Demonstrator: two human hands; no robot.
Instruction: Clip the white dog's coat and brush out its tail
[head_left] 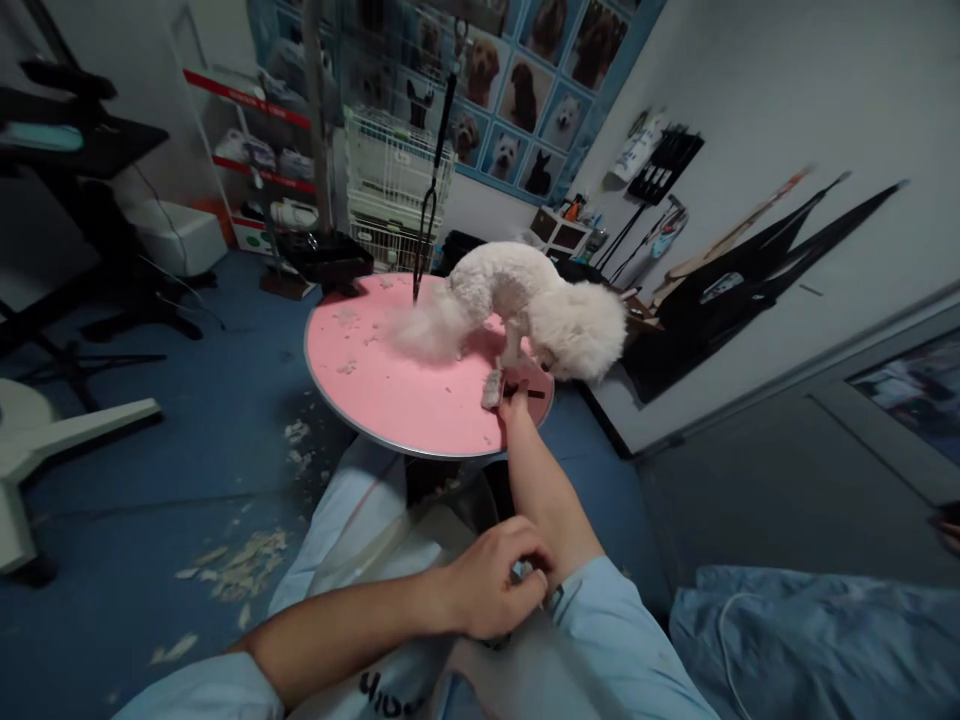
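Observation:
A white fluffy dog (517,275) stands on a round pink grooming table (375,390), its head lowered toward the right rim. Reaching to that rim, my right hand (515,402) is closed around the dark handle of what looks like a slicker brush (492,388). Pale fur seems to cover the brush head, close to the dog's front legs. My left hand (499,580) is nearer to me, beside my right forearm, with fingers and thumb curled together. Something small and pale shows between them, too unclear to name.
A black grooming loop (427,220) hangs over the table's far side. Fur clippings (251,565) lie on the blue floor. Behind stand a wire cage (397,165) and red-edged shelves (255,100). Black aprons (750,290) hang on the right wall.

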